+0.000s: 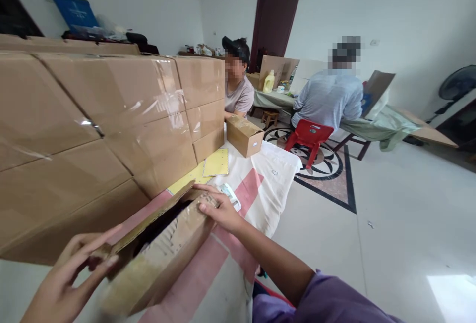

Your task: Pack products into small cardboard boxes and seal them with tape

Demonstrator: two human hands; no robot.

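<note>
A long, narrow cardboard box (174, 236) with its top open lies tilted between my hands over the table. Its inside is dark, and I cannot make out what is in it. My left hand (70, 268) grips the near end, thumb and fingers pinching a flap there. At the far end, my right hand (219, 209) is closed round the corner, thumb on the outer side. Just beyond my right hand, a small white item (231, 196) with printing rests on the cloth.
Stacked taped cartons (148, 110) form a wall on the left. Yellow sheets (216, 163) and a closed carton (244, 135) lie on the cloth-covered table (277, 174). One person (240, 92) sits at the far end; another (325, 97) sits on a red chair (309, 134) with their back to me.
</note>
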